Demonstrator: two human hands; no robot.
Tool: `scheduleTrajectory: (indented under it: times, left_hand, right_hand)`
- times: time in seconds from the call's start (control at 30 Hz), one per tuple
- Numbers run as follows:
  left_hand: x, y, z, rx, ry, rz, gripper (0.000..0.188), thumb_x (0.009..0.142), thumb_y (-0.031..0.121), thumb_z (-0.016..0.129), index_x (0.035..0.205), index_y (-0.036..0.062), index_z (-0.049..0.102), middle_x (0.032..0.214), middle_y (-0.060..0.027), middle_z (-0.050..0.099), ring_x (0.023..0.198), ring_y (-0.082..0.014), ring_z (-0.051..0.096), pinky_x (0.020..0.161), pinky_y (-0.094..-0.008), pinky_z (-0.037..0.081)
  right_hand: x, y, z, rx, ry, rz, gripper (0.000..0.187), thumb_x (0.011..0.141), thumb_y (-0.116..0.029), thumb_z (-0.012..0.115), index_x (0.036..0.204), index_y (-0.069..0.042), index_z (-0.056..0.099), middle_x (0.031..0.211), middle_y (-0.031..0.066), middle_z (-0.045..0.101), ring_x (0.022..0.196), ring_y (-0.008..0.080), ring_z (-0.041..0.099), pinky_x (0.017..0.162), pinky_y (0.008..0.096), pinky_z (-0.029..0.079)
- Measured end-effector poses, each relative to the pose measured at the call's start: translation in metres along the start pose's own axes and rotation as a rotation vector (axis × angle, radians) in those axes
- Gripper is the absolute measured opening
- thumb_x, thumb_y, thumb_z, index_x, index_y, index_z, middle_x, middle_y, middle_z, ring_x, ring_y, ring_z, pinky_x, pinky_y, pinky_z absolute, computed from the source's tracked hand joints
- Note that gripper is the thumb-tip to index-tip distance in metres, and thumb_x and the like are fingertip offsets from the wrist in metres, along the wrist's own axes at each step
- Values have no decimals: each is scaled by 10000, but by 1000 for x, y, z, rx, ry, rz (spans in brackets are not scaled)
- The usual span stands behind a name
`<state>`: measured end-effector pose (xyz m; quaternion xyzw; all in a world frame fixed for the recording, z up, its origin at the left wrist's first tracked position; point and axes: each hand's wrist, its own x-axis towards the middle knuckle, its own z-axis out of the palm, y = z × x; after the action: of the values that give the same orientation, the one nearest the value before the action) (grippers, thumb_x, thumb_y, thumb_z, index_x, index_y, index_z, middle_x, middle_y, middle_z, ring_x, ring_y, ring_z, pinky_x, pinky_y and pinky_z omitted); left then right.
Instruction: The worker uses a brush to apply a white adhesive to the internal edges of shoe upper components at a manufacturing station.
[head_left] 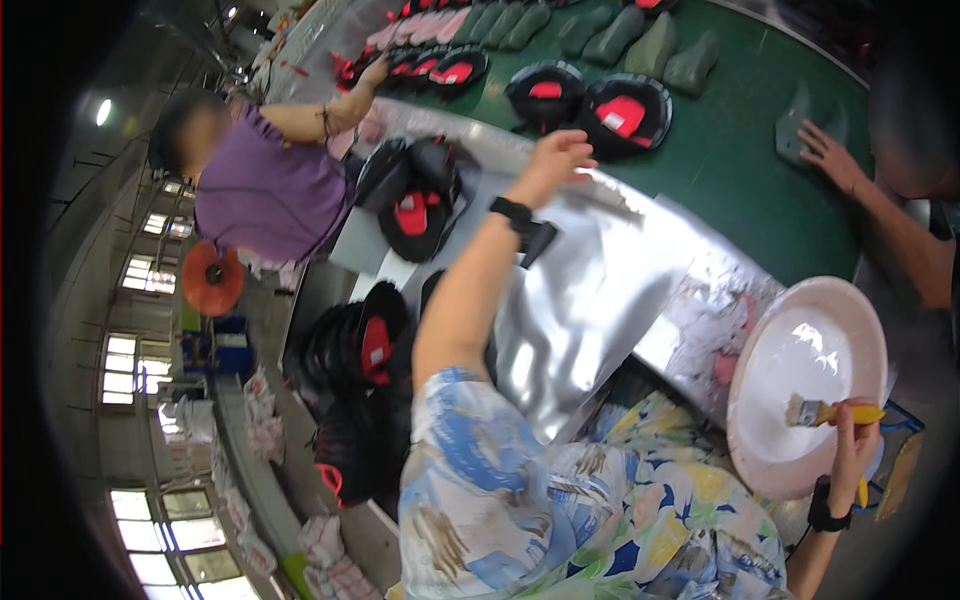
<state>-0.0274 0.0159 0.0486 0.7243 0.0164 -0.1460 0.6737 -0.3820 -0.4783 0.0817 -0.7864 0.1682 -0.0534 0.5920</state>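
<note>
My right hand grips a paintbrush by its yellow handle. The pale bristles hang over a large pinkish-white basin that holds white liquid. My left hand reaches out to the edge of the green work surface, fingers apart with nothing seen in them. Closest to it are two black shoe uppers with red patches inside: one upper just beyond the fingertips, another to its left. Whether the fingertips touch an upper I cannot tell.
Shiny metal sheeting covers the near bench. Stacked black uppers stand at left. Green shoe lasts line the far side. A co-worker in purple reaches in at left; another person's hand rests by a grey-green piece at right.
</note>
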Motion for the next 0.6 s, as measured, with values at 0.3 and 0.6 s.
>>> scheduleTrajectory:
  times: [0.3, 0.6]
  left_hand:
    - [-263, -102, -199, 579, 140, -724, 1458, 549, 378, 983, 1565, -3, 10, 1472, -222, 442, 1395, -289, 407, 1146, -383, 353]
    - [-182, -26, -24, 325, -84, -147, 919, 736, 187, 884, 1459, 35, 337, 1010, -137, 678, 954, -186, 660, 810, -339, 551]
  right_hand:
    - [-7, -13, 39, 28, -153, -85, 100, 939, -47, 652, 995, -9, 578, 910, 33, 596, 832, 98, 586, 743, 237, 466]
    - [-35, -17, 33, 25, -122, -195, 112, 910, -41, 666, 976, -9, 582, 894, 43, 615, 823, 117, 608, 750, 251, 484]
